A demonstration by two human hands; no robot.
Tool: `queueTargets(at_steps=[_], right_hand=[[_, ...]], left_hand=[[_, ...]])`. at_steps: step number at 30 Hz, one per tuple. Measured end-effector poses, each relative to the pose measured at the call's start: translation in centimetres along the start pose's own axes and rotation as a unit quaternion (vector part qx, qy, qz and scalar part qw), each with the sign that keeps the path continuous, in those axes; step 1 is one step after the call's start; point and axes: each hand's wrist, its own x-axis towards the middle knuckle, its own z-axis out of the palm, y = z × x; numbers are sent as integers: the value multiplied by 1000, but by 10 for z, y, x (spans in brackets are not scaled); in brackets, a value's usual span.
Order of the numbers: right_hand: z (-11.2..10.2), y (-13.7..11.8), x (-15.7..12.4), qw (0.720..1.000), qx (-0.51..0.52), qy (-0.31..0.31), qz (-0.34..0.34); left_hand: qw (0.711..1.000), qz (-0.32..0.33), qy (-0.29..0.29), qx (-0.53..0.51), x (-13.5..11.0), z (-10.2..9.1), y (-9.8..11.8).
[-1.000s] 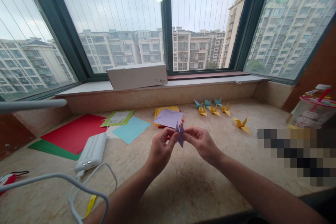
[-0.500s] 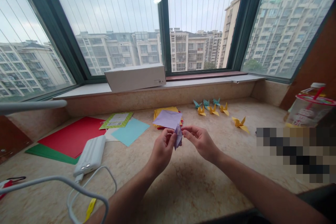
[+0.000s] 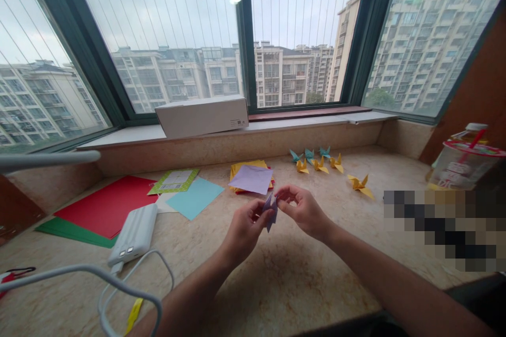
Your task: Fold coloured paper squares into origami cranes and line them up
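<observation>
A small folded piece of purple origami paper [image 3: 270,216] is held above the counter between both hands. My left hand [image 3: 249,224] pinches its lower left side with thumb and fingers. My right hand [image 3: 300,210] grips its upper right edge between thumb and forefinger. Fingertips hide part of the folds. Behind the hands lies a stack of square paper, with a purple sheet [image 3: 251,178] on top of yellow sheets [image 3: 237,167]. Several finished paper cranes stand at the back right, teal ones [image 3: 309,155] behind yellow ones [image 3: 320,165]. A larger yellow crane [image 3: 360,185] sits apart, nearer me.
On the left lie red sheets [image 3: 106,205], green sheets [image 3: 75,233], a light blue square [image 3: 195,198] and a green-edged packet [image 3: 174,181]. A white power bank [image 3: 133,234] trails a cable [image 3: 130,277]. A white box [image 3: 202,117] rests on the sill; a plastic cup [image 3: 458,166] stands right.
The purple piece has tilted and dropped slightly, and its points now stand further apart. My right thumb and forefinger have shifted on its upper edge. The view has moved a little.
</observation>
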Motion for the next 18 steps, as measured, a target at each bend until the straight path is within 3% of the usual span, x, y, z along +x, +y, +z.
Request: queueTargets(at_steps=[5, 10, 18], right_hand=[[-2, -2, -3, 990, -117, 6, -80], [-2, -10, -5, 979, -132, 10, -157], [4, -14, -9, 987, -73, -3, -140]], left_hand=[[1000, 12, 11, 10, -1, 0, 2], [998, 30, 48, 18, -1, -1, 5], [999, 21, 43, -16, -1, 1, 5]])
